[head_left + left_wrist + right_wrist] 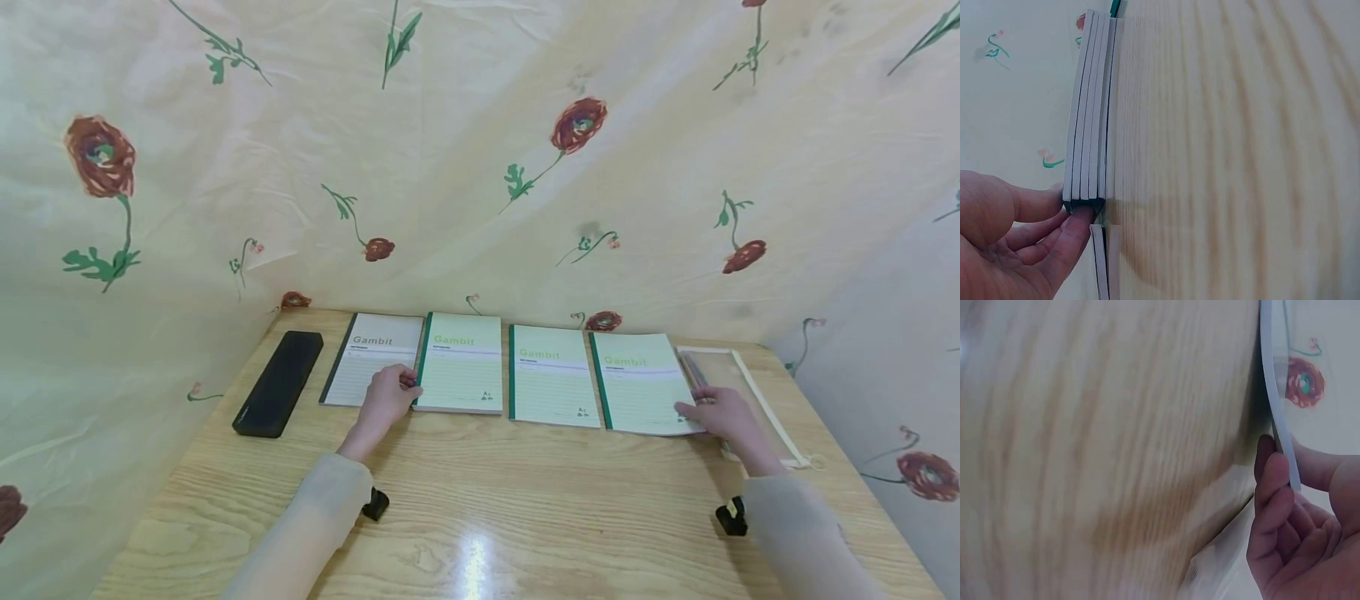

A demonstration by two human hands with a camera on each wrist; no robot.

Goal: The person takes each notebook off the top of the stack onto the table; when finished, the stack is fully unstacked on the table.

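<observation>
Four places along the back of the table hold "Gambit" notebooks in a row. My left hand (387, 396) pinches the lower left corner of a stack of green-spined notebooks (461, 367), second from the left. In the left wrist view several notebooks (1085, 112) lie layered, thumb on top and a finger underneath. My right hand (726, 415) pinches the lower right corner of the rightmost green notebook (637, 387). That corner bends upward in the right wrist view, where the notebook's edge (1272, 387) shows. Between them lies another green notebook (555, 379); a dark-spined notebook (367, 358) is at the far left.
A black case (279, 383) lies left of the notebooks. To their right, partly behind my right hand, is a see-through pouch with a white border (765, 400) and something slim inside. A flower-patterned cloth (450, 167) hangs behind the wooden table (555, 508).
</observation>
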